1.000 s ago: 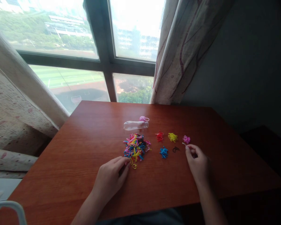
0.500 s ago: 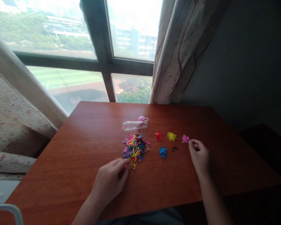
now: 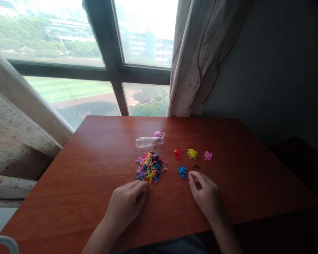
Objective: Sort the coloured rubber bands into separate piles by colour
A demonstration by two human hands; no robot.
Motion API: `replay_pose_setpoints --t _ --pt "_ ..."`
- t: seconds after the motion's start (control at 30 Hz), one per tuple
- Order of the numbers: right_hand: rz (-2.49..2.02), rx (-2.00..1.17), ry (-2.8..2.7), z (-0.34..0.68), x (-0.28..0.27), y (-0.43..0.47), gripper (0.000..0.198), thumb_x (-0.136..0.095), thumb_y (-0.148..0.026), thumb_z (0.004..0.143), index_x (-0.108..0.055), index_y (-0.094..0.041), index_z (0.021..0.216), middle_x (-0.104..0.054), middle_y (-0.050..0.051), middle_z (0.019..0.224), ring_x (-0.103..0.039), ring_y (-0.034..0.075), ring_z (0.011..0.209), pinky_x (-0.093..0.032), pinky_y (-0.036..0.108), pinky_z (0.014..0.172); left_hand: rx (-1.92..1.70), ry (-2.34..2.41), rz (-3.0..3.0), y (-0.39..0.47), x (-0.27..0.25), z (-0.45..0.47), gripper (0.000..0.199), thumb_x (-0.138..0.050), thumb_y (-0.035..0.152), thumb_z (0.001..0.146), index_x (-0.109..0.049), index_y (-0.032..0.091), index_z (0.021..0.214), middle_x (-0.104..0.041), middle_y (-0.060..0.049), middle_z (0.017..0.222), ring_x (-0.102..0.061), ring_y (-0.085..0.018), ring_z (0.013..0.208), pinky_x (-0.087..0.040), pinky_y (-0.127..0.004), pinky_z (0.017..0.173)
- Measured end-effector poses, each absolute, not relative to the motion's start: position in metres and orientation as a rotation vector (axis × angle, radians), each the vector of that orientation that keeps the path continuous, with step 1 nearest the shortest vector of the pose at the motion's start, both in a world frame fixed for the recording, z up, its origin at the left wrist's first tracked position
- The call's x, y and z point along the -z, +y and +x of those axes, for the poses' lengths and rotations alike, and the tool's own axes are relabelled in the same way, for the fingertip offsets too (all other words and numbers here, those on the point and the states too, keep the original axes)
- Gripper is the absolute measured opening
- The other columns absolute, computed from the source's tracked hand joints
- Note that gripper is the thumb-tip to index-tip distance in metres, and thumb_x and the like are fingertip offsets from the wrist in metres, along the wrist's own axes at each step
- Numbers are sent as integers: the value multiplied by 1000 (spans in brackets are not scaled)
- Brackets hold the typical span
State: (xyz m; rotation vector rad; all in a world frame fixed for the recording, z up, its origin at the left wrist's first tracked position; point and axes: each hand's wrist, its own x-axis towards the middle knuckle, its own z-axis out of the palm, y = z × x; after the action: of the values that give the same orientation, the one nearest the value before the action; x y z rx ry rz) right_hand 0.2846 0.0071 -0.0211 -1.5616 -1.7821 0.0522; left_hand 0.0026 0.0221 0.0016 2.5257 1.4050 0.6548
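A heap of mixed coloured rubber bands [image 3: 149,166] lies in the middle of the table. At its near edge is my left hand [image 3: 129,199], thumb and forefinger pinched together; what they hold, if anything, is hidden. My right hand [image 3: 206,194] has its fingertips closed just right of the blue bands [image 3: 182,171], below a few black bands [image 3: 196,167], and nothing shows in the pinch. Behind these lie small piles of red bands [image 3: 177,153], yellow bands [image 3: 192,153] and pink bands [image 3: 208,155].
A clear plastic bottle [image 3: 149,141] lies on its side behind the heap, with a pink cap with a loop [image 3: 159,134] beside it. The wooden table [image 3: 95,169] ends at a window with curtains [image 3: 185,81]. A white curved rail [image 3: 5,240] is at lower left.
My right hand has come left and nearer from the pink pile to beside the blue and black bands. The loose yellow bands by my left fingertips are no longer visible. The view has shifted slightly.
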Motion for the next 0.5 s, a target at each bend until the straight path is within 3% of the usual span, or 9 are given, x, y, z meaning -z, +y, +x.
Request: replay_pose_setpoints --t 0.23,0.4,0.5 --pt "-1420 -227 -1937 244 17 -15 17 -46 -18 97 -63 -21 94 -68 3 78 -63 17 69 -44 27 68 -731 1383 2441 30 -14 12 17 -49 21 92 -66 23 89 -69 1 73 -60 -12 56 -39 -21 53" --pt "-1443 -321 -1942 239 14 -13 17 -48 -18 95 -64 -22 91 -67 2 76 -63 16 68 -45 26 65 -716 1199 2498 63 -38 50 19 -48 23 93 -67 23 95 -70 0 79 -63 -12 66 -41 -22 60" --pt "-1463 -378 -1872 241 14 -10 17 -49 -18 93 -65 -22 91 -69 1 78 -65 16 69 -47 25 65 -513 1163 2559 90 -53 82 21 -47 25 93 -68 24 89 -69 -1 79 -63 -14 67 -39 -22 57"
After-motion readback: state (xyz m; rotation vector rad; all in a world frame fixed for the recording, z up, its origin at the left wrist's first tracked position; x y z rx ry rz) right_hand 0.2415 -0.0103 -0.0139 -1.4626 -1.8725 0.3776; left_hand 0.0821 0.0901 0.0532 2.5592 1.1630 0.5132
